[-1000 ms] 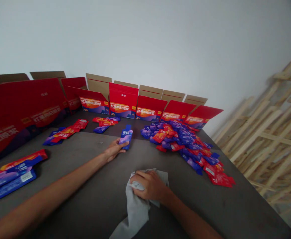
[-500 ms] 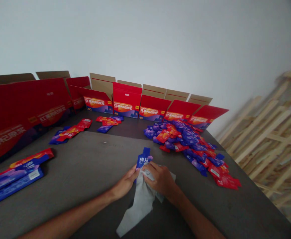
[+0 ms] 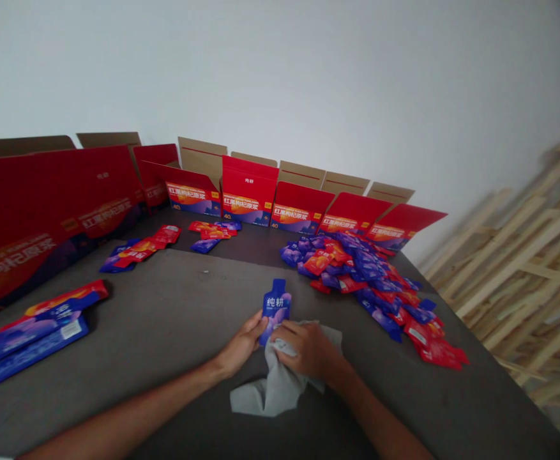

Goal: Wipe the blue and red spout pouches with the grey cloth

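Note:
A blue pouch (image 3: 276, 301) with white lettering is held upright over the near middle of the table, its narrow neck pointing away from me. My left hand (image 3: 241, 344) pinches its left edge. Bunched in my right hand (image 3: 308, 348) is a grey cloth (image 3: 280, 383), pressed against the pouch's lower right part. One end of the cloth hangs down to the left, and another part sticks out at the right of the hand. The fingertips of my right hand lie partly in the cloth's folds.
A large pile of blue and red pouches (image 3: 356, 265) lies at the right. Smaller groups (image 3: 138, 249) lie at the left and back. Open red boxes (image 3: 248, 191) stand along the back and left of the grey table (image 3: 174, 300). Wooden slats (image 3: 538, 275) are beyond its right edge.
My right hand and the cloth have slid lower on the pouch, showing more of its front. The cloth's hanging end has folded up and shortened. The view has shifted slightly.

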`<action>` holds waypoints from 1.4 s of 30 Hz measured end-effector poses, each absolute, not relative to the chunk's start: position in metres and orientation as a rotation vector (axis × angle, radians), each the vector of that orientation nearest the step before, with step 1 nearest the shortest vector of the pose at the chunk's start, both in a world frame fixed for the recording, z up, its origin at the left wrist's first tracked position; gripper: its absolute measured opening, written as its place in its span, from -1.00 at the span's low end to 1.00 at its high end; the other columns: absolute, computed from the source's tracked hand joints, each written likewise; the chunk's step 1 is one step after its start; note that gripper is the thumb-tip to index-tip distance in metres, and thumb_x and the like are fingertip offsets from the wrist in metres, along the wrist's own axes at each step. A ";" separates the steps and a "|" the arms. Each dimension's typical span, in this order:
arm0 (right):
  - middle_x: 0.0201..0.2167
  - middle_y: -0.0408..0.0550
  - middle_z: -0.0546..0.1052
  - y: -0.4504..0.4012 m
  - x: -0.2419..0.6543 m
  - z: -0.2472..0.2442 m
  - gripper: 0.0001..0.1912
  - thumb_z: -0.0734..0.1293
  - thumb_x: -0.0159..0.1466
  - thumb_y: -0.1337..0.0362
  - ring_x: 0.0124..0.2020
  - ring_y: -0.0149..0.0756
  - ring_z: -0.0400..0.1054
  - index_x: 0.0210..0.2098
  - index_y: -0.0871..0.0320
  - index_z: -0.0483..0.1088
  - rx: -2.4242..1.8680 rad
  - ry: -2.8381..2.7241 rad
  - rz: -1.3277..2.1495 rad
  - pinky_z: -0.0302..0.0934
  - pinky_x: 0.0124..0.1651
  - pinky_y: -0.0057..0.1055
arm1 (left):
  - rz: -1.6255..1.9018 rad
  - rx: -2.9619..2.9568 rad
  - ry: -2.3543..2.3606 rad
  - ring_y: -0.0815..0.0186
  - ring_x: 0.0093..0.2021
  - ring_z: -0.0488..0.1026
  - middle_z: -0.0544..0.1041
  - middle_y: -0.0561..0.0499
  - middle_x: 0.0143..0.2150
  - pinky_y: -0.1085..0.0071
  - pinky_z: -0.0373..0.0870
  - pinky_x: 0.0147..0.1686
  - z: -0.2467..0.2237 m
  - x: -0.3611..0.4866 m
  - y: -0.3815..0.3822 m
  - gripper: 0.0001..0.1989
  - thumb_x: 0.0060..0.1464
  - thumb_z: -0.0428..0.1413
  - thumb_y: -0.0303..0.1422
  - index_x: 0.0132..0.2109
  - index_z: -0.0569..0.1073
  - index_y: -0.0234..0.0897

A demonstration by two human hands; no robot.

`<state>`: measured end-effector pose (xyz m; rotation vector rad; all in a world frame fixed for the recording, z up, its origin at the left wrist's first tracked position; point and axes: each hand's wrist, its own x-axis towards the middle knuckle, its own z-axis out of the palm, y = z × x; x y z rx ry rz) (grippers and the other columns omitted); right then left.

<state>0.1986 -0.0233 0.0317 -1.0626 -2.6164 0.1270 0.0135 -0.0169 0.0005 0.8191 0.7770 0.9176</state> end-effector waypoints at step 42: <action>-0.16 -0.05 0.53 -0.020 0.205 0.032 -0.79 0.34 0.27 0.30 -0.26 -0.26 0.46 -0.09 0.07 0.41 -1.121 -2.406 -0.031 0.26 -0.25 -0.42 | 0.835 0.894 0.693 0.20 -0.05 0.48 0.56 -0.09 0.01 0.35 0.31 -0.01 0.003 0.011 -0.018 -0.45 0.11 0.19 -0.12 0.21 0.41 -0.17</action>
